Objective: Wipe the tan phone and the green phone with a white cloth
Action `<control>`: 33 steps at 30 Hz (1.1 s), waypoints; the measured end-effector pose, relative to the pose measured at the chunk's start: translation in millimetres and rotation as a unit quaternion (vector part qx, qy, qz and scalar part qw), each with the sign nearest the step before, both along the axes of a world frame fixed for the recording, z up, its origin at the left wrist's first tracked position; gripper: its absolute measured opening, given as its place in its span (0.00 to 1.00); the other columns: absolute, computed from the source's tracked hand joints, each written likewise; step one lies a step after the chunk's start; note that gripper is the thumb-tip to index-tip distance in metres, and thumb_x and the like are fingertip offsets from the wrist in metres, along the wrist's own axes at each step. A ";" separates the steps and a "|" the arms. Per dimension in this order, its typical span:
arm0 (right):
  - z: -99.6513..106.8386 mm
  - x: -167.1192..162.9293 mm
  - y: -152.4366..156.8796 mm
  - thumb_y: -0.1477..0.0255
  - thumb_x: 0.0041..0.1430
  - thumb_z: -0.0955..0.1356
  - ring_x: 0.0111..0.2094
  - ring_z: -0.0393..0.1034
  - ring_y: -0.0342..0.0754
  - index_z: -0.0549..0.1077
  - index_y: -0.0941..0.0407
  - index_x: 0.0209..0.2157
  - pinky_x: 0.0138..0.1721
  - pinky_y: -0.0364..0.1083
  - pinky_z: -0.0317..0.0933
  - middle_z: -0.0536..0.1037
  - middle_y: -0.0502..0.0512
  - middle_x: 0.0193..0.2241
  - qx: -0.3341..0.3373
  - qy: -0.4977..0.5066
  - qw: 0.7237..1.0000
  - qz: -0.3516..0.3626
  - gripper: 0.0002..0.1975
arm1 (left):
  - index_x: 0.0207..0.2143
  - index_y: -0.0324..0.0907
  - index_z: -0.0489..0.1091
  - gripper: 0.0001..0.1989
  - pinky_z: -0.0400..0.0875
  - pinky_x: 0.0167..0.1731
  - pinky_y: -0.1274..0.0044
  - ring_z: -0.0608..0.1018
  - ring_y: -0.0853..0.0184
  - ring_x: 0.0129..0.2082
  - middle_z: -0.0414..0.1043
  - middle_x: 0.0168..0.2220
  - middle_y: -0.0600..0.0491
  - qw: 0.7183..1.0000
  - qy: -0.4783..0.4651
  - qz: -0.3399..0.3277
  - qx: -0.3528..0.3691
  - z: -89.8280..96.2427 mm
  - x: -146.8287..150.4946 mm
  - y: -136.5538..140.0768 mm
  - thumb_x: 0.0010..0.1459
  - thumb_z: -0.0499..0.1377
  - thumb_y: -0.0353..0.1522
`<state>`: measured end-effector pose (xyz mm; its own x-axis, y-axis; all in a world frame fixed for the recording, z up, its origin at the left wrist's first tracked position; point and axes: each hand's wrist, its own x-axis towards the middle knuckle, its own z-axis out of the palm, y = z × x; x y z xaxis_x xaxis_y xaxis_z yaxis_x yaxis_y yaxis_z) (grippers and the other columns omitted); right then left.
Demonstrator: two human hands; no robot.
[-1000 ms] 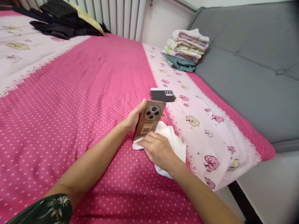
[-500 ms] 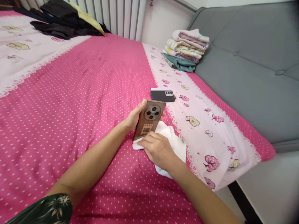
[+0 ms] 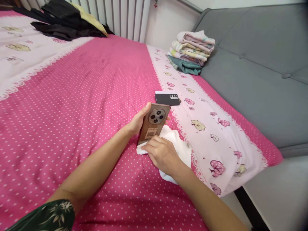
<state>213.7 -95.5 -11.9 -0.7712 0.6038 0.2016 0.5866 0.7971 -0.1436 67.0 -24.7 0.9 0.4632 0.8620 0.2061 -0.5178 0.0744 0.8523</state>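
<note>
A brown smartphone (image 3: 151, 123) with a big round camera ring and a label on its back is tilted up over the bed. My left hand (image 3: 139, 122) grips its upper part, thumb on the near edge and fingertips showing past the far edge. At the phone's lower end, my right hand (image 3: 160, 152) is closed on a white cloth (image 3: 180, 144), pressing it against the bottom edge. The rest of the cloth spreads out behind that hand onto the bed. Just beyond the held phone lies a dark phone (image 3: 166, 98), camera side up, with something white along its far side.
The bed (image 3: 108, 80) has a pink dotted sheet with pale printed bands. Folded linens (image 3: 192, 51) are stacked near the grey padded headboard (image 3: 252, 80). Dark clothes (image 3: 64, 22) lie at the far left, before a white radiator (image 3: 125, 19).
</note>
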 end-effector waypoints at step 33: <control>0.0 0.0 0.0 0.81 0.59 0.67 0.39 0.68 0.49 0.78 0.55 0.38 0.38 0.47 0.61 0.79 0.54 0.34 -0.004 0.005 1.000 0.000 0.10 | 0.46 0.35 0.74 0.43 0.72 0.38 0.70 0.80 0.60 0.36 0.79 0.39 0.41 1.000 0.009 0.000 -0.004 -1.6 -0.3 0.5 0.51 0.50 0.64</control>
